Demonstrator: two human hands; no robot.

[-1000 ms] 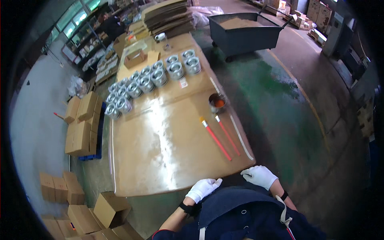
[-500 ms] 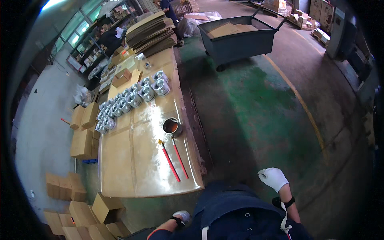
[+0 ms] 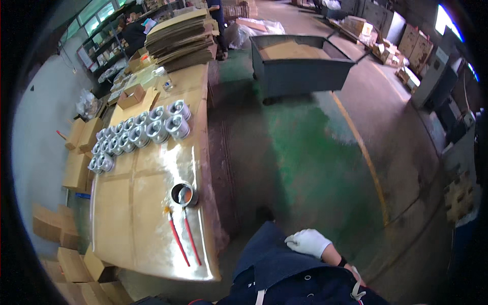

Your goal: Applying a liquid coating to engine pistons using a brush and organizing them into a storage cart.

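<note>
My right hand [image 3: 308,242], in a white glove, hangs beside the dark blue apron [image 3: 269,254], right of the table. Its fingers are loosely curled together, and nothing shows in them. My left hand is out of the picture. On the paper-covered table [image 3: 147,223] stands a round tin [image 3: 183,194] with brownish liquid inside. Two red-handled brushes [image 3: 179,243] lie side by side just nearer than the tin, bristles toward it. Beyond them, several silvery metal pistons [image 3: 138,136] stand in slanting rows.
Stacked flat cardboard [image 3: 183,40] and a small open box [image 3: 131,96] occupy the table's far part. A grey wheeled cart [image 3: 302,76] stands on the green floor ahead. Cartons [image 3: 76,170] are piled along the left. Two other people [image 3: 134,36] are in the background.
The view has shifted, so the table now sits further left and the cart slightly lower. My right hand has come closer in to the apron. My left hand has left the picture.
</note>
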